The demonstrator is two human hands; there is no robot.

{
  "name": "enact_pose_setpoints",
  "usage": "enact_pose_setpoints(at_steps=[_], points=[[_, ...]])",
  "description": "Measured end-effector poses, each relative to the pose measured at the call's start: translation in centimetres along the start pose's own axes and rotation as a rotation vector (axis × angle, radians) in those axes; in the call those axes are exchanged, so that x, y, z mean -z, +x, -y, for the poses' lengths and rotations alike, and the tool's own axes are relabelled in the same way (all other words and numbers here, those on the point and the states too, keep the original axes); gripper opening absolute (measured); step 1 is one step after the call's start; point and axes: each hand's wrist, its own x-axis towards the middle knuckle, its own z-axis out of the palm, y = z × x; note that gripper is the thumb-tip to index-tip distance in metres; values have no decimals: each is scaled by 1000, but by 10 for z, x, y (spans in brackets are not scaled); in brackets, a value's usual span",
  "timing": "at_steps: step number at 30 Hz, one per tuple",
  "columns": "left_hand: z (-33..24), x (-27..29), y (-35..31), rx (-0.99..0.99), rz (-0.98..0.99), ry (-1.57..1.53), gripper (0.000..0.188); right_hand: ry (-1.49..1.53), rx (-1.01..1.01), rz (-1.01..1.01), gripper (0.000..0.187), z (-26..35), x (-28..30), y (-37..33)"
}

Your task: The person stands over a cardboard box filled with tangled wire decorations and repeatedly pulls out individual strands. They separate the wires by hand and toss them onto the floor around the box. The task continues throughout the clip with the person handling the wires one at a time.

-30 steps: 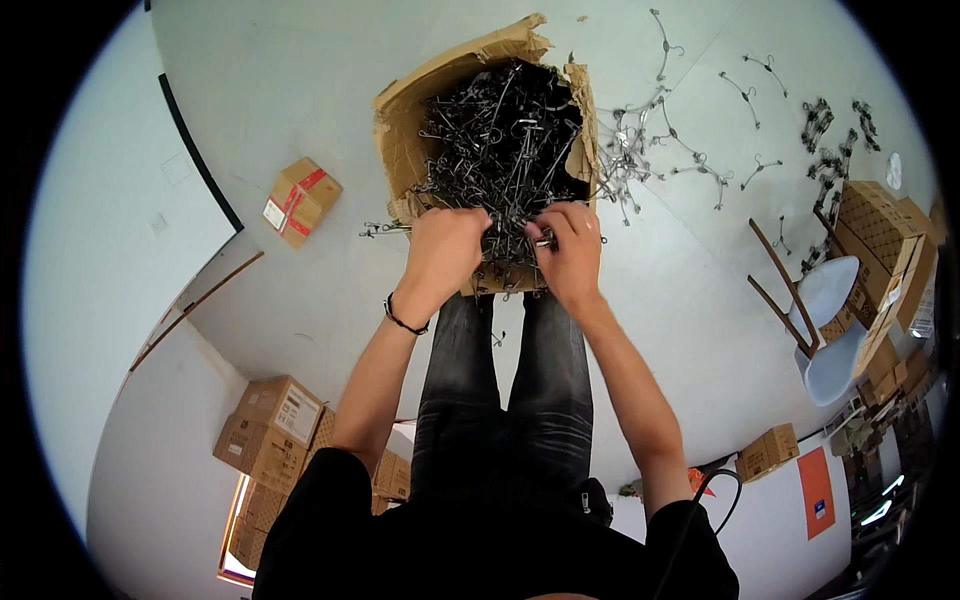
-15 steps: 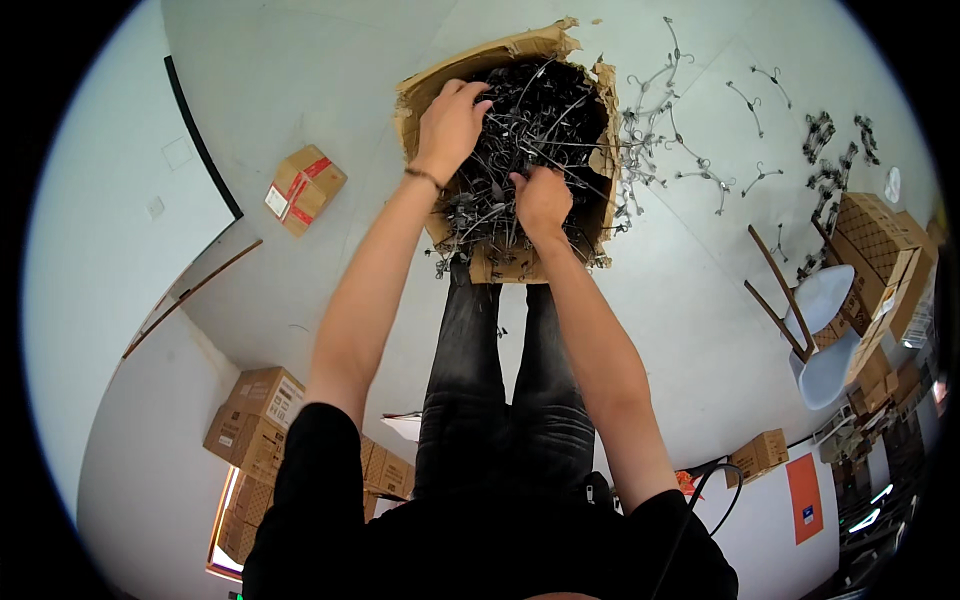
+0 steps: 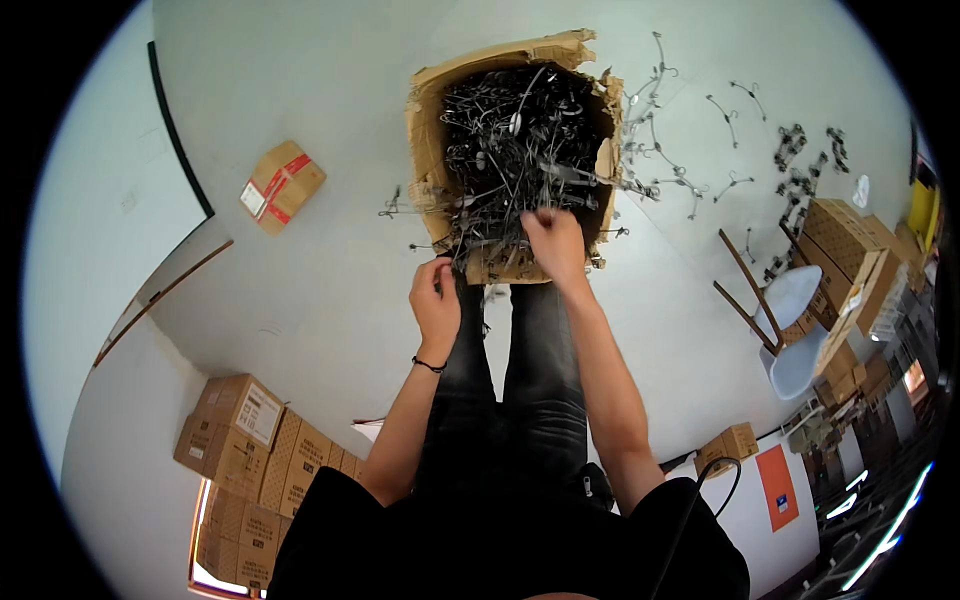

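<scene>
A torn cardboard box stands before my legs, filled with a tangle of dark clothes hangers. My right hand is closed over the box's near side, its fingertips pinching a hanger among blurred dark pieces. Just outside the near left corner, my left hand has its fingers curled in; what they hold, if anything, is too small to make out. Several hangers stick out over the box's left and right rims.
Loose hangers and darker bundles lie on the floor at right. A red-taped carton sits at left. An overturned chair and cartons are at far right; stacked cartons stand at lower left.
My left hand has come back from the box's far left to its near left corner. My right hand has drawn slightly nearer. Hangers have shifted, and some now jut over the left rim.
</scene>
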Motion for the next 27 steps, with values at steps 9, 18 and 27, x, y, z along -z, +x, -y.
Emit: enact_pose_setpoints(at_steps=[9,18,27], points=[[-17,-27,16,64,649,-47,26,294,-246,73,35,7,24,-3],[-42,-36,-21,-193,521,25,13,392,-243,49,45,-3,47,-31],[-67,4,-41,-137,447,54,9,337,-197,-61,47,36,67,-85]])
